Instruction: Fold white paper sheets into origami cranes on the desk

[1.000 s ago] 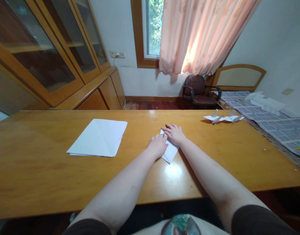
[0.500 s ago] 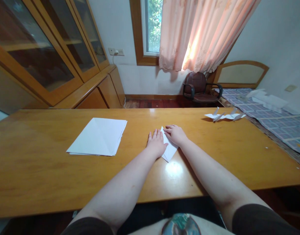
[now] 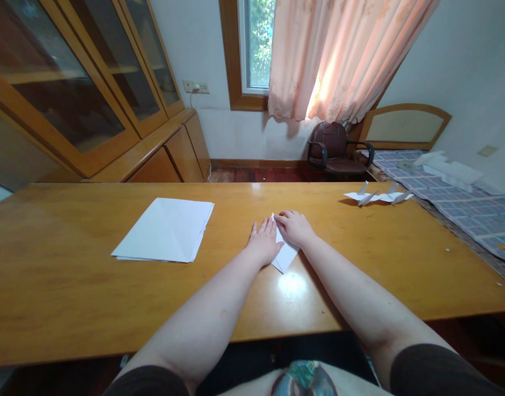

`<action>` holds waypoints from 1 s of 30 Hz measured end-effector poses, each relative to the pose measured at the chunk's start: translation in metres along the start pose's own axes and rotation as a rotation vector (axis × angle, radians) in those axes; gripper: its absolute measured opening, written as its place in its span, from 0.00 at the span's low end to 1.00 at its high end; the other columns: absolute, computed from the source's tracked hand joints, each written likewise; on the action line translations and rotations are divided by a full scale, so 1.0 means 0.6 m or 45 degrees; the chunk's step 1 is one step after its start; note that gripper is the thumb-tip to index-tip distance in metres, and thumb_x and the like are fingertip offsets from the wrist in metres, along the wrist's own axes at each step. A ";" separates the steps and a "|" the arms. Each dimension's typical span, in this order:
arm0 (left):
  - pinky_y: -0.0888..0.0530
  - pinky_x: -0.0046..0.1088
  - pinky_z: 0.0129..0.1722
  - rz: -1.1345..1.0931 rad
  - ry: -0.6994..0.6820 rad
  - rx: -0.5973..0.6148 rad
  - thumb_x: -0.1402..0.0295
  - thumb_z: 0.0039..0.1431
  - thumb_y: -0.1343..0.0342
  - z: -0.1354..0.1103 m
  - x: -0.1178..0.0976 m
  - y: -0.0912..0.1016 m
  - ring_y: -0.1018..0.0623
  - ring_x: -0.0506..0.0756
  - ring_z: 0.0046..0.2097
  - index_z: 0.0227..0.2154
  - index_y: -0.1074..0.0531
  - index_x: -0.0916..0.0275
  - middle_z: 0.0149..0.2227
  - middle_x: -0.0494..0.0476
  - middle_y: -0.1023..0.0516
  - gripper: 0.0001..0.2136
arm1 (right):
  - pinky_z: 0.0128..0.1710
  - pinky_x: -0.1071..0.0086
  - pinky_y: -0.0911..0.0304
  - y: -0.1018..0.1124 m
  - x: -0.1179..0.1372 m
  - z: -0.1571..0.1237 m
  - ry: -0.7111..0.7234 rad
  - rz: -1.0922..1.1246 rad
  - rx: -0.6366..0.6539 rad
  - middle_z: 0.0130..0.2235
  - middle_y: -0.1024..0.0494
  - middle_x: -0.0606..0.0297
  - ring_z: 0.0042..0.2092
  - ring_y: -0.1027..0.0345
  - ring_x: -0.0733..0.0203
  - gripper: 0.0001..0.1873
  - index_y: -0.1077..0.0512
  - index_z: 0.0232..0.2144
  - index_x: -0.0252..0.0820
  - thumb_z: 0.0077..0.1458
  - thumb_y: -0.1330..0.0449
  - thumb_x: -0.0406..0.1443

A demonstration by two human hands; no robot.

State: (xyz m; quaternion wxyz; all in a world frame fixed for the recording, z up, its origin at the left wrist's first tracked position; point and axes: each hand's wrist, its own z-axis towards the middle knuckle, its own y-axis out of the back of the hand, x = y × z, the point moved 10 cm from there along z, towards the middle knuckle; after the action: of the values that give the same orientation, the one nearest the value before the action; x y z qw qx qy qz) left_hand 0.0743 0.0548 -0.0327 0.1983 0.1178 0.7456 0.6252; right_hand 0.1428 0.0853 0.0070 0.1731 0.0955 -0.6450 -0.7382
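A small folded sheet of white paper (image 3: 286,256) lies on the wooden table, its narrow point away from me. My left hand (image 3: 264,242) rests flat across its left side, fingers stretched out. On the right edge near the tip, my right hand (image 3: 294,227) touches the paper, its fingers bent and close together; whether they pinch the paper I cannot tell. Both hands cover much of the sheet. A stack of square white paper (image 3: 164,231) is on the table to the left. Several folded white paper figures (image 3: 378,196) stand at the far right.
The wooden table (image 3: 71,297) spans the view, its front edge near my body. Beyond it are a brown armchair (image 3: 335,146) and, at right, a bed (image 3: 454,192) with white pieces on it. A glass-fronted cabinet (image 3: 108,121) stands along the left.
My left fingers have shifted slightly toward the paper's tip and drawn a little closer to the right fingers. The rest looks the same.
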 end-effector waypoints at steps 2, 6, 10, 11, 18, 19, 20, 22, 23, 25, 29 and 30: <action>0.58 0.46 0.65 0.001 -0.038 0.016 0.54 0.62 0.62 0.000 -0.006 0.000 0.57 0.60 0.68 0.65 0.55 0.72 0.68 0.66 0.57 0.34 | 0.48 0.63 0.45 -0.001 0.001 0.000 -0.009 -0.009 0.005 0.51 0.28 0.58 0.51 0.37 0.53 0.20 0.30 0.52 0.50 0.63 0.54 0.42; 0.57 0.46 0.65 0.006 -0.035 0.024 0.55 0.62 0.61 -0.001 -0.009 0.001 0.56 0.60 0.68 0.65 0.54 0.74 0.68 0.66 0.57 0.34 | 0.47 0.63 0.45 -0.001 0.004 0.002 -0.012 -0.032 0.011 0.51 0.28 0.57 0.51 0.38 0.53 0.20 0.31 0.53 0.49 0.64 0.55 0.41; 0.57 0.47 0.65 -0.005 -0.011 0.017 0.55 0.62 0.61 0.001 -0.006 0.001 0.55 0.59 0.68 0.65 0.53 0.71 0.68 0.65 0.57 0.33 | 0.48 0.62 0.46 0.001 0.003 0.002 -0.011 -0.022 -0.002 0.52 0.28 0.56 0.51 0.38 0.53 0.21 0.33 0.55 0.47 0.63 0.54 0.41; 0.57 0.47 0.65 -0.009 -0.006 0.019 0.55 0.62 0.61 0.001 -0.006 0.000 0.56 0.59 0.68 0.65 0.53 0.71 0.68 0.65 0.57 0.33 | 0.48 0.62 0.46 0.000 0.003 0.002 -0.003 -0.012 -0.001 0.52 0.28 0.57 0.51 0.39 0.53 0.21 0.34 0.56 0.49 0.63 0.54 0.41; 0.57 0.48 0.65 -0.024 0.015 0.038 0.55 0.62 0.61 0.002 -0.006 -0.005 0.57 0.60 0.68 0.65 0.54 0.72 0.68 0.65 0.59 0.34 | 0.48 0.62 0.46 -0.003 -0.006 0.004 -0.068 -0.002 0.014 0.52 0.29 0.59 0.51 0.39 0.53 0.20 0.32 0.54 0.54 0.63 0.54 0.42; 0.57 0.48 0.65 -0.022 0.017 0.040 0.55 0.62 0.62 0.002 -0.006 -0.005 0.57 0.60 0.68 0.65 0.55 0.72 0.68 0.65 0.59 0.34 | 0.48 0.62 0.46 -0.004 -0.006 0.005 -0.078 -0.001 0.019 0.52 0.30 0.59 0.51 0.39 0.53 0.20 0.32 0.54 0.53 0.63 0.54 0.42; 0.57 0.48 0.65 -0.021 0.018 0.044 0.55 0.62 0.62 0.001 -0.006 -0.006 0.57 0.60 0.68 0.65 0.55 0.72 0.68 0.65 0.60 0.34 | 0.48 0.62 0.46 -0.005 -0.006 0.006 -0.088 0.000 0.022 0.53 0.30 0.59 0.52 0.39 0.53 0.21 0.32 0.54 0.53 0.63 0.54 0.42; 0.58 0.49 0.65 -0.023 0.017 0.057 0.55 0.62 0.62 0.001 -0.006 -0.008 0.58 0.60 0.68 0.65 0.55 0.73 0.68 0.65 0.60 0.34 | 0.48 0.62 0.46 -0.004 -0.006 0.009 -0.107 0.003 0.015 0.53 0.30 0.59 0.52 0.39 0.53 0.21 0.32 0.55 0.53 0.63 0.55 0.43; 0.58 0.49 0.65 -0.025 0.016 0.062 0.54 0.62 0.62 0.000 -0.006 -0.009 0.58 0.60 0.68 0.65 0.56 0.73 0.68 0.65 0.61 0.35 | 0.49 0.61 0.46 -0.004 -0.005 0.010 -0.114 0.002 0.010 0.53 0.31 0.59 0.53 0.40 0.53 0.21 0.32 0.55 0.53 0.63 0.55 0.43; 0.59 0.49 0.64 -0.028 0.013 0.068 0.53 0.62 0.63 0.000 -0.005 -0.010 0.59 0.60 0.68 0.65 0.55 0.72 0.68 0.64 0.61 0.35 | 0.49 0.60 0.46 -0.004 -0.005 0.013 -0.125 -0.003 0.009 0.53 0.31 0.59 0.53 0.40 0.52 0.22 0.33 0.56 0.54 0.63 0.56 0.45; 0.60 0.51 0.64 -0.026 0.014 0.065 0.52 0.62 0.63 -0.001 -0.001 -0.008 0.58 0.60 0.68 0.65 0.54 0.70 0.68 0.65 0.59 0.35 | 0.49 0.59 0.47 -0.009 -0.014 0.016 -0.144 0.037 0.027 0.54 0.31 0.59 0.54 0.41 0.51 0.24 0.36 0.57 0.55 0.63 0.57 0.49; 0.60 0.51 0.64 -0.024 0.012 0.057 0.51 0.61 0.63 -0.002 0.000 -0.005 0.57 0.60 0.68 0.65 0.54 0.70 0.68 0.65 0.58 0.35 | 0.49 0.59 0.47 -0.009 -0.019 0.015 -0.153 0.068 0.022 0.55 0.31 0.59 0.54 0.41 0.51 0.25 0.37 0.58 0.54 0.64 0.58 0.48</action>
State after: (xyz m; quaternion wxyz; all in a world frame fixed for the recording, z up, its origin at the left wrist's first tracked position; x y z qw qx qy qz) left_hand 0.0739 0.0534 -0.0356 0.1981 0.1122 0.7614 0.6069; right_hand 0.1494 0.0985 0.0020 0.1529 0.0351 -0.6630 -0.7320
